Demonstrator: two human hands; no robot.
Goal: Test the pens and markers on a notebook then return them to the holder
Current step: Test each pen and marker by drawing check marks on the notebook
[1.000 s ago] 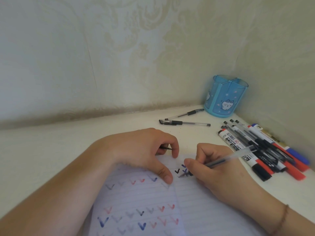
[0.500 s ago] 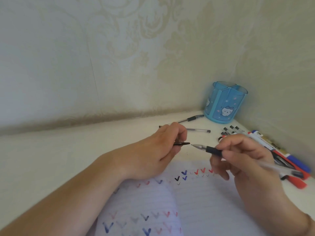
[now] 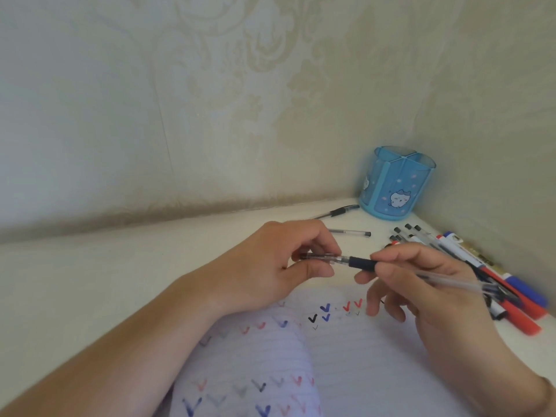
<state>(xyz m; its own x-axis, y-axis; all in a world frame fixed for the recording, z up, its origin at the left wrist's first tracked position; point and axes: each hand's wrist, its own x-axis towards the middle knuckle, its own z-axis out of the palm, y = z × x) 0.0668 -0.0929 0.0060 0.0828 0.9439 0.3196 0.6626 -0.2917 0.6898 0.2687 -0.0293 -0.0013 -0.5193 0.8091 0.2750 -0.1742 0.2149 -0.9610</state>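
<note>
Both hands hold one pen (image 3: 391, 267) above the notebook (image 3: 346, 356). The right hand (image 3: 427, 284) pinches its dark rubber part between thumb and forefinger, and the clear barrel runs back over this hand to the right. The left hand (image 3: 270, 266) pinches the pen cap (image 3: 319, 256) with thumb and bent fingers, so neither grip is spread. The cap sits over the front end of the pen; if it is pushed fully on, I cannot tell, because the picture is a little blurred there.

Nearest to the camera lies the open notebook on the tabletop (image 3: 90, 281). Its lined pages carry rows of small check marks (image 3: 325, 308) in red, blue and black, and the left forearm rests across the left page.

Farther, on the right side of the tabletop, a group of pens and markers (image 3: 469, 260) lies side by side, some with red and blue caps, partly hidden behind the right hand. Beyond the left hand one clear pen (image 3: 350, 232) lies alone, and behind it one black pen (image 3: 340, 211) lies just beside the holder (image 3: 397, 185). This blue holder stands upright in the corner, near the wall (image 3: 210, 100), with a small cartoon figure on its side and dividers inside.
</note>
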